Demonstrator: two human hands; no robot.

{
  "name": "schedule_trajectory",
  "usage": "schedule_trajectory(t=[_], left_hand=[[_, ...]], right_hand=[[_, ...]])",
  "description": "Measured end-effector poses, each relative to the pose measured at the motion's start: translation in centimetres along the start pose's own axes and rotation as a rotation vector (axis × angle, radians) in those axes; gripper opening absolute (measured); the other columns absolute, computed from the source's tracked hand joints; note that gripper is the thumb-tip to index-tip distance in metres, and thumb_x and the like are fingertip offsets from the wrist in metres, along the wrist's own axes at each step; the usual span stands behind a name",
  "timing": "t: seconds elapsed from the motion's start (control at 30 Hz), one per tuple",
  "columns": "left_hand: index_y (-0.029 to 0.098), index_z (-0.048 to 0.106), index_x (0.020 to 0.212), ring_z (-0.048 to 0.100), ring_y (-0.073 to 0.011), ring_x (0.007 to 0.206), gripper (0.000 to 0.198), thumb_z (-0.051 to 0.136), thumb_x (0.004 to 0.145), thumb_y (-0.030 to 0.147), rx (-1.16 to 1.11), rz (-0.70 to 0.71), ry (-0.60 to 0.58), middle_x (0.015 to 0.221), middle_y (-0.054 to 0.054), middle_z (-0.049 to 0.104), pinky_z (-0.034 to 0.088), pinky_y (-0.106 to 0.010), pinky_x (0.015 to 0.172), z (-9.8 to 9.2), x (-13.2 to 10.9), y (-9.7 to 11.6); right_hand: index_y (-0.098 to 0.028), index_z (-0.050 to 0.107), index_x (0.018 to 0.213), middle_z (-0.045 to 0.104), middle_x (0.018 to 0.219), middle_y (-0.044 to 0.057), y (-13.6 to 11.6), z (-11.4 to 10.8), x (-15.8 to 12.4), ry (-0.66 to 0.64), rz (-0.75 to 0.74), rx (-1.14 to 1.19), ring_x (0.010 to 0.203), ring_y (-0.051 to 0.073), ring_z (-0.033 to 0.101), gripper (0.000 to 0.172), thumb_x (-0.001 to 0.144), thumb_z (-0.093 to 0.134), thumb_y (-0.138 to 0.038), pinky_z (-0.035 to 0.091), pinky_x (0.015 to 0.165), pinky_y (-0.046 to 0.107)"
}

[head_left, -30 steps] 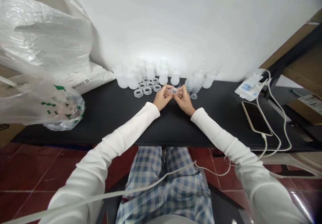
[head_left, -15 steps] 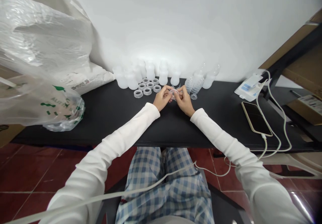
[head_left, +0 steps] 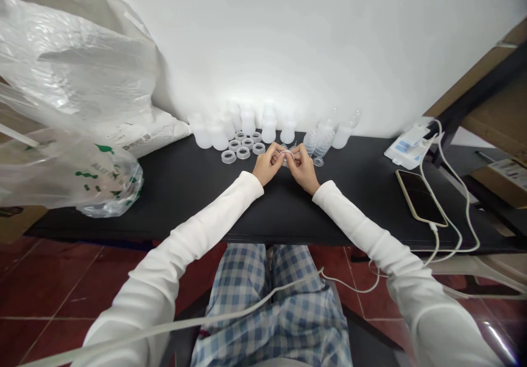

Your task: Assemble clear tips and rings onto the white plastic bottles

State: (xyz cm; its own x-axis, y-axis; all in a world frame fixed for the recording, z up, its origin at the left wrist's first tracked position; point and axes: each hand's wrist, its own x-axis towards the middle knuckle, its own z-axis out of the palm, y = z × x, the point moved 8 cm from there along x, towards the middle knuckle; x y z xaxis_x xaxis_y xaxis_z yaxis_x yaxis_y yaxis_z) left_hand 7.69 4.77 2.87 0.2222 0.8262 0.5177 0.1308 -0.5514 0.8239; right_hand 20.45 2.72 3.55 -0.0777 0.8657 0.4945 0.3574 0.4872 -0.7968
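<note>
My left hand (head_left: 265,165) and my right hand (head_left: 303,168) meet above the black table, fingers closed round a clear bottle ring (head_left: 285,153). Both thumbs press on its near side; fingers cover much of it, and whether a nipple sits inside I cannot tell. Left of my hands lie several loose translucent rings (head_left: 242,152). Behind them stand several frosted white bottles (head_left: 269,128) along the wall. Just right of my right hand are stacked clear domed caps (head_left: 323,145), with a small clear nipple (head_left: 318,161) on the table near them.
Large plastic bags (head_left: 109,183) bulge over the table's left end. On the right lie a phone (head_left: 421,198) with a white cable (head_left: 465,202) and a white and blue packet (head_left: 407,146). Cardboard boxes (head_left: 500,183) sit on a rack at far right. Another cable crosses my lap.
The ring stays between my hands, and my thumbs now press closer together over it. The whole view has shifted slightly; the things on the table keep their places.
</note>
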Motion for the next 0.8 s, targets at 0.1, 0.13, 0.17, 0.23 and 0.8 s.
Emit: schedule_trajectory(t=[0.1,0.13,0.17,0.23,0.8], left_hand=[[0.021,0.057,0.098,0.057,-0.0092,0.054,0.03,0.065,0.091,0.049,-0.088,-0.049,-0.015,0.066,0.004,0.062,0.048,-0.023,0.057,0.3,-0.1,-0.6],[0.021,0.056,0.098,0.057,-0.0088,0.054,0.032,0.065,0.09,0.05,-0.112,-0.058,-0.022,0.067,0.004,0.062,0.048,-0.022,0.057,0.4,-0.2,-0.8],[0.021,0.056,0.098,0.057,-0.0084,0.054,0.032,0.065,0.09,0.051,-0.128,-0.061,-0.029,0.068,0.004,0.062,0.049,-0.022,0.056,0.6,-0.2,-0.9],[0.021,0.055,0.098,0.057,-0.0081,0.054,0.033,0.065,0.089,0.05,-0.139,-0.057,-0.038,0.068,0.005,0.062,0.049,-0.022,0.057,0.8,-0.2,-1.1],[0.019,0.068,0.089,0.069,-0.0181,0.094,0.027,0.077,0.078,0.042,-0.307,-0.042,0.007,0.099,-0.005,0.07,0.057,-0.034,0.087,-1.5,0.7,-1.5]], right_hand=[[-0.026,0.04,0.089,0.061,0.064,-0.005,0.0,0.1,0.1,-0.028,-0.01,0.041,0.05,0.012,0.049,0.039,0.094,0.054,-0.062,0.034,0.051,0.027],[-0.026,0.04,0.087,0.059,0.062,-0.005,-0.1,0.0,0.1,-0.029,-0.02,0.03,0.049,0.012,0.049,0.038,0.094,0.056,-0.06,0.034,0.05,0.027],[-0.026,0.039,0.085,0.058,0.06,-0.006,-0.2,-0.1,0.1,-0.025,-0.03,0.008,0.048,0.012,0.047,0.038,0.093,0.057,-0.058,0.033,0.05,0.027],[-0.026,0.038,0.081,0.053,0.055,-0.007,-0.2,-0.4,0.1,-0.016,-0.045,-0.042,0.046,0.011,0.045,0.038,0.092,0.06,-0.055,0.031,0.049,0.027],[-0.024,0.055,0.107,0.053,0.082,-0.004,1.5,1.0,0.2,-0.15,0.145,0.3,0.048,0.004,0.041,0.053,0.079,0.073,-0.065,0.033,0.034,0.02]])
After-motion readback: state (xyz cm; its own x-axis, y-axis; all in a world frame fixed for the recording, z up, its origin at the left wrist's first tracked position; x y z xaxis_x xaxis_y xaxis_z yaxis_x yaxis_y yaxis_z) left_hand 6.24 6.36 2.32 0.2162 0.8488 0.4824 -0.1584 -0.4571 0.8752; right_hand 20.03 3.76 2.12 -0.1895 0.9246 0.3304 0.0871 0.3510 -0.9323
